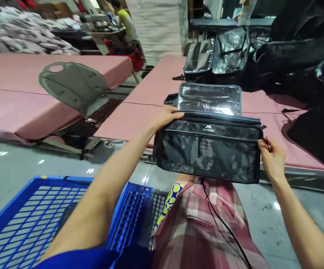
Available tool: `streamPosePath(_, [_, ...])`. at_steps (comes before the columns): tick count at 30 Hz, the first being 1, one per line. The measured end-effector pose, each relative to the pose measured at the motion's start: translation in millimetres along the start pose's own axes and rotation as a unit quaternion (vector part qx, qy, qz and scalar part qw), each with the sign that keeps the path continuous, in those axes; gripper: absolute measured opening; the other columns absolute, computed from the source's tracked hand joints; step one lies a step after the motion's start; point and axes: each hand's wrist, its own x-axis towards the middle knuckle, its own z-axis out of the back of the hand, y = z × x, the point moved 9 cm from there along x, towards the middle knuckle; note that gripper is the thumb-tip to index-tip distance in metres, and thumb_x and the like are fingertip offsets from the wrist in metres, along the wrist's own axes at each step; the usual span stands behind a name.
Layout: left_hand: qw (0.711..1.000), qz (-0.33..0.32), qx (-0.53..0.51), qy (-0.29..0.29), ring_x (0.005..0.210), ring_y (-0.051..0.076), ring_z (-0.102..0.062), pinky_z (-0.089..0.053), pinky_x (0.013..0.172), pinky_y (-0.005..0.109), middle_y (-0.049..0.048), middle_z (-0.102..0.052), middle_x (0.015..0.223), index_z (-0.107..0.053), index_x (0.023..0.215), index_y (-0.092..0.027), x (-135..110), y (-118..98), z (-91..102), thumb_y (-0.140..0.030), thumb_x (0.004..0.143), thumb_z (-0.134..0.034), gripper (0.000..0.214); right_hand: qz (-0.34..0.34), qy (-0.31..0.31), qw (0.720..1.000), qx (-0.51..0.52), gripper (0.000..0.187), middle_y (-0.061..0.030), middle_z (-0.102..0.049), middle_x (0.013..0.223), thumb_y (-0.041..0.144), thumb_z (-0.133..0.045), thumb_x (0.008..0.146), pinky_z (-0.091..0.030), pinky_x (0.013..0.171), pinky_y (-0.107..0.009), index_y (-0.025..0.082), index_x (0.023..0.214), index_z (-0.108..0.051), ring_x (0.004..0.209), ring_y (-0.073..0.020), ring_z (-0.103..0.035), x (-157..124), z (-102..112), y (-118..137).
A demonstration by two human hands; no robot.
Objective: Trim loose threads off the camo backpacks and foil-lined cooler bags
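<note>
A black camouflage cooler bag (209, 153) with a white logo is held up at the edge of the pink table. Its silver-lined lid (209, 99) stands raised behind the opening. My left hand (169, 116) grips the top left corner, thumb along the upper edge. At the right side, my right hand (272, 155) pinches the bag's edge near the front zipper. A small dark object (268, 145) sits among the right fingers, too small to name for certain. The bag's inside is hidden from me.
Several silver-lined bags (230, 52) stand at the back right of the pink table (142, 95). A blue plastic basket (35, 183) is at lower left. A grey chair back (73, 84) stands between the tables. A person (126, 24) in yellow is far behind.
</note>
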Motion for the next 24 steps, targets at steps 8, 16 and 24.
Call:
streamPosePath(8, [0.989,0.055,-0.119,0.065,0.053,0.01,-0.055,-0.045,0.056,0.023,0.0029,-0.064,0.062,-0.065,0.077,-0.007,24,44,-41.4,-0.038,0.073,-0.065,0.031,0.112,-0.063,0.983,-0.127,0.038,-0.0083,-0.065,0.086,0.049,-0.045,0.083,-0.04,0.068,-0.031,0.017,0.091,-0.064,0.075,-0.0199,-0.057,11,-4,34])
streamPosePath(16, [0.966,0.108,-0.217,0.09,0.052,0.012,-0.056,-0.047,0.058,0.026,0.0048,-0.064,0.059,-0.066,0.068,-0.007,18,27,-78.2,-0.03,0.067,-0.073,0.024,0.147,0.142,0.927,-0.313,0.025,-0.0069,-0.068,0.086,0.039,-0.049,0.083,-0.024,0.049,-0.027,0.02,0.09,-0.063,0.056,-0.0171,-0.057,-70,-95,92])
streamPosePath(24, [0.969,0.119,-0.193,0.094,0.05,0.011,-0.05,-0.046,0.059,0.027,0.0019,-0.058,0.053,-0.059,0.056,-0.008,26,9,-120.2,-0.026,0.061,-0.077,0.026,0.165,0.255,0.953,-0.012,0.02,-0.0037,-0.065,0.07,0.025,-0.044,0.079,-0.038,0.058,-0.026,0.017,0.076,-0.062,0.062,-0.0168,-0.058,-80,-162,155])
